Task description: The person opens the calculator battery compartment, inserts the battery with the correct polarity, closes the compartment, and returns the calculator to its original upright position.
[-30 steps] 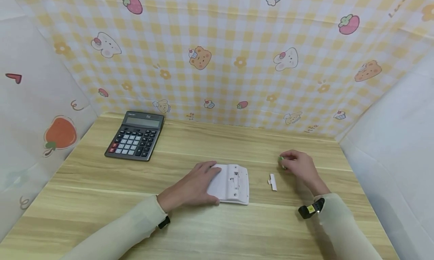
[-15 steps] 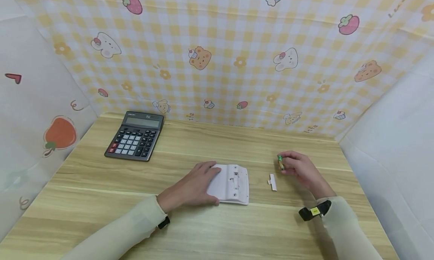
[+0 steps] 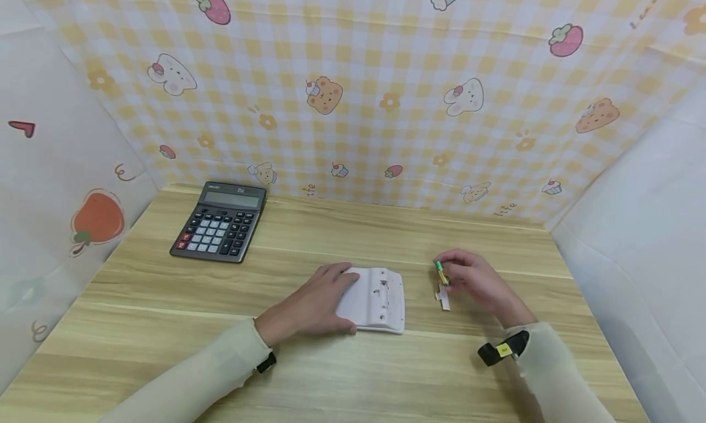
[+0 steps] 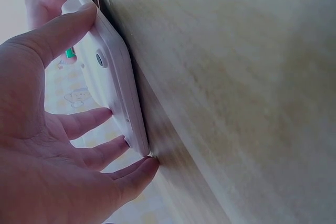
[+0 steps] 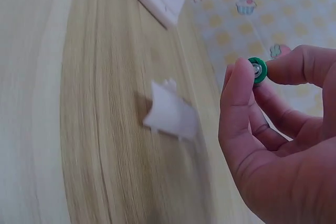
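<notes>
Fitting a battery (image 3: pixel 442 273) appears to be the step in hand, judging by the uncovered slot (image 3: pixel 383 295) in the white device (image 3: pixel 366 306), in which no battery is seen. The device lies on the table (image 3: pixel 331 377), slotted side up, under the left hand (image 3: pixel 322 297). That hand is spread across it: the thumb rests at the near edge, one finger lies on the upper face and others reach the far edge, so the device is held between them. The right hand (image 3: pixel 477 282) has thumb and fingertips closed to the battery's width, pinching it; the right wrist view shows its green end with a metal contact facing the camera. In the head view the battery stands apart from the device, to its right, and hides the far end of a small white cover (image 3: pixel 445 300) lying loose on the table. A move leftward to the slot would be called for, with the battery turned to match the contacts; their polarity cannot be read. A poor seat or reversed ends would be the main risk.
</notes>
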Tool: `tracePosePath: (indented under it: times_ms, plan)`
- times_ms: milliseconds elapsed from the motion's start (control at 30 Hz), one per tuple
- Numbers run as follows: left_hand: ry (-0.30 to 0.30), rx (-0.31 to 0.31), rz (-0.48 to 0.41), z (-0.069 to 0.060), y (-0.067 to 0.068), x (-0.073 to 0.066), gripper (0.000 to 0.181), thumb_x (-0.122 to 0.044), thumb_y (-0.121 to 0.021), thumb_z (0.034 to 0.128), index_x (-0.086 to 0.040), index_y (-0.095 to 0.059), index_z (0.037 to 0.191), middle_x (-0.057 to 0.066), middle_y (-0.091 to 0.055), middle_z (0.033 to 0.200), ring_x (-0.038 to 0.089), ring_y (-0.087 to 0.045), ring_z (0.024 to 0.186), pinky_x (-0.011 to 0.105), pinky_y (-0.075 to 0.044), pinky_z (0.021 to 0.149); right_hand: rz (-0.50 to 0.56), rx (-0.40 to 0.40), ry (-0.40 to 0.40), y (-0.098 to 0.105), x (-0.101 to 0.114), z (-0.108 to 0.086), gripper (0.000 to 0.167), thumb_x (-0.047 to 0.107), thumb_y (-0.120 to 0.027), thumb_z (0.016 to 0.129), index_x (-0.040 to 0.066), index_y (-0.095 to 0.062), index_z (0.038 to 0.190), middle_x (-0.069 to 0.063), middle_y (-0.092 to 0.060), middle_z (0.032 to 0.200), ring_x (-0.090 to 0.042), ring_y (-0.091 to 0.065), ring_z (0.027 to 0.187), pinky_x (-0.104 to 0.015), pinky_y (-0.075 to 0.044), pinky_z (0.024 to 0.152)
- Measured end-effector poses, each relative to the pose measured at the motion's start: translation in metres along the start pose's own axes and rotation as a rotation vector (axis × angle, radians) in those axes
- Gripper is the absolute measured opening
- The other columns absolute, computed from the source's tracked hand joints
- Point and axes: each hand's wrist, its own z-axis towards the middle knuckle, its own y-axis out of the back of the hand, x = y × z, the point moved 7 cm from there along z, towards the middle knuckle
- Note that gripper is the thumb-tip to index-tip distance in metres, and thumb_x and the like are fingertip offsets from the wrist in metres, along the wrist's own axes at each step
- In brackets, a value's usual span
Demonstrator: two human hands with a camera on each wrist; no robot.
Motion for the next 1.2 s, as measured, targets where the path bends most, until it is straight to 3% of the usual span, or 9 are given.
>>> tracePosePath:
  times_ms: [233,500,800,1200]
  plan:
    - [0.001,0.0,-0.004,-0.001,0.0,0.0,0.097,-0.041,-0.096,0.0854,-0.008,-0.05,0.164,0.02,-0.034,0.175,0.043,-0.033,0.159,0.059,-0.038,0.124,-0.022,0.055,0.0,-0.018,0.002,0.003,0.039,0.003,-0.055,0.106,-0.019,-0.057,0.138,-0.016,-0.062,0.114,-0.02,-0.061,0.093,-0.033,-0.063,0.077]
    - [-0.005,0.004,-0.002,-0.001,-0.001,0.0,0.097,-0.041,-0.096,0.0862,-0.008,-0.049,0.164,0.02,-0.033,0.175,0.043,-0.032,0.159,0.058,-0.037,0.124,-0.096,0.07,-0.011,-0.032,0.004,0.006,0.038,0.008,-0.057,0.109,-0.013,-0.064,0.141,-0.024,-0.065,0.134,-0.022,-0.059,0.1,-0.03,-0.058,0.075]
    - [-0.018,0.001,0.003,0.0,0.0,0.0,0.098,-0.043,-0.095,0.0869,-0.007,-0.048,0.165,0.021,-0.033,0.175,0.043,-0.032,0.159,0.058,-0.036,0.125,-0.139,0.083,0.023,-0.046,0.006,0.013,0.023,0.005,-0.059,0.107,-0.01,-0.069,0.122,-0.018,-0.072,0.113,-0.024,-0.065,0.099,-0.031,-0.06,0.082]
    - [-0.016,0.003,-0.002,-0.001,0.0,0.001,0.098,-0.044,-0.094,0.0868,-0.008,-0.048,0.165,0.021,-0.033,0.175,0.043,-0.033,0.159,0.058,-0.036,0.125,-0.157,0.155,0.041,-0.07,0.012,0.016,0.019,0.005,-0.064,0.108,-0.006,-0.076,0.117,-0.016,-0.072,0.121,-0.025,-0.068,0.104,-0.036,-0.063,0.091]
